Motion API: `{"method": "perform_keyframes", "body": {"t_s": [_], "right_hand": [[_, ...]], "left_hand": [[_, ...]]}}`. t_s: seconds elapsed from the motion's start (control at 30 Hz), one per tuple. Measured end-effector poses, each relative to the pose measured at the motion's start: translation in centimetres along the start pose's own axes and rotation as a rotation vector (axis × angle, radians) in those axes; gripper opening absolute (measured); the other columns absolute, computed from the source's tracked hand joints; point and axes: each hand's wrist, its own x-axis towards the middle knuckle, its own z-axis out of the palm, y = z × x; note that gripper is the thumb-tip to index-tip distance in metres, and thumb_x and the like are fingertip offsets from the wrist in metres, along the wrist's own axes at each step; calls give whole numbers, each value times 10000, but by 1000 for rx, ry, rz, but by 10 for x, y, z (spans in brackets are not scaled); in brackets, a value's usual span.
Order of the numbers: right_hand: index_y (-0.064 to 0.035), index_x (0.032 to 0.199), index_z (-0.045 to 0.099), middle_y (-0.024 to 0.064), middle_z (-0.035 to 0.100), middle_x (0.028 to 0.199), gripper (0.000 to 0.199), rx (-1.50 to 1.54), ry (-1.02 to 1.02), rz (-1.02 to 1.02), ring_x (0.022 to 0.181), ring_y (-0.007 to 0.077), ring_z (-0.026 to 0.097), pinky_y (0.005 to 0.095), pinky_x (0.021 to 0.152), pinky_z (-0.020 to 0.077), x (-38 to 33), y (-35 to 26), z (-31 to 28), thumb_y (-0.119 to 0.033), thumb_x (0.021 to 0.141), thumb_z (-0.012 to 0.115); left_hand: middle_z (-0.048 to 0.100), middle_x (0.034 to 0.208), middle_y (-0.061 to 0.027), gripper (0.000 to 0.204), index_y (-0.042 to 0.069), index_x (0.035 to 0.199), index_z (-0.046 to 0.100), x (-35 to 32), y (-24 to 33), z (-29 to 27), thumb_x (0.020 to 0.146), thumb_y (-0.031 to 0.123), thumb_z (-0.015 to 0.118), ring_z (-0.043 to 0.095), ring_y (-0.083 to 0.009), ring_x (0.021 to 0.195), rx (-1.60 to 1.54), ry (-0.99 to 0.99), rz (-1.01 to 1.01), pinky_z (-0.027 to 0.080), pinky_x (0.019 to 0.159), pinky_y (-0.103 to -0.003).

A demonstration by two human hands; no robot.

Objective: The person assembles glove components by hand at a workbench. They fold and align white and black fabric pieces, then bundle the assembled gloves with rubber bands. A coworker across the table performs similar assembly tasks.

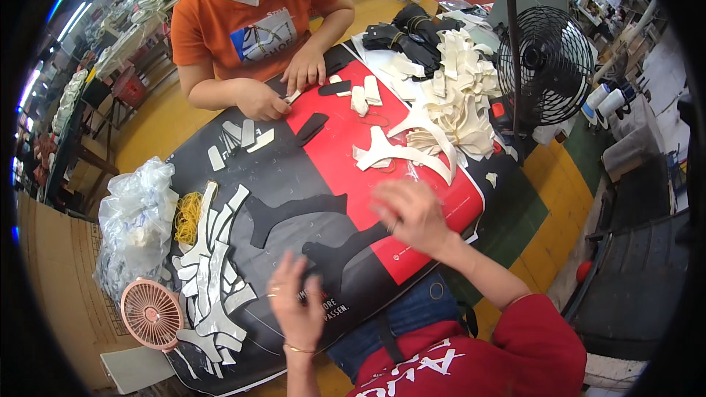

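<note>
Hovering spread and empty, left hand nears a clear bag of white pieces.

Bright overhead strip lighting, motion-blurred right hand, fisheye-bent dark edges

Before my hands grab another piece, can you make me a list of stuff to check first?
1. Left hand free: ok, fingers spread, holding nothing, above the dark cover near the table's near edge.
2. Right hand free: cannot tell, it is blurred; nothing shows in it.
3. White cut pieces close to the left hand: ok, they lie in a row just to its left.
4. Curved white piece open to the right hand: ok, it lies on the red patch beyond the hand, nothing on top.
5. Other person's hands out of the way: ok, they work at the far edge.
6. Small pink fan away from the fingers: ok, it sits by the left corner.
</note>
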Motion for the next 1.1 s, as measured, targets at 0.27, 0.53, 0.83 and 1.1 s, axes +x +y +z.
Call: {"method": "perform_keyframes", "body": {"t_s": [0.27,0.53,0.83,1.1], "right_hand": [[-63,1010,703,76,641,1016,304,-415,46,225,1006,258,572,397,877,396,52,48,17,-304,830,750],[-131,954,738,14,652,955,176,-260,215,201,1021,220,560,424,941,339,51,46,1,-255,829,749],[-84,951,672,17,680,1045,103,89,-135,-33,1070,232,581,415,1025,325,39,39,-33,-176,907,656],[-56,969,643,71,655,1138,161,169,-228,-79,1143,286,552,431,1032,351,28,39,-47,-212,954,607]], "left_hand": [[365,1561,-158,597,85,1412,509,-6,19,31,899,339,681,307,-345,1460,255,-336,101,146,1192,-559],[442,1508,-157,481,83,1306,601,-7,1,15,866,235,724,370,-333,1428,209,-194,33,139,1199,-546],[680,1178,-159,298,10,1130,686,50,49,30,837,47,730,663,-286,1043,-274,142,243,500,904,-360],[732,807,-90,202,-43,1052,701,95,73,82,935,121,685,690,-113,756,-791,-105,-126,533,699,-261]]}}
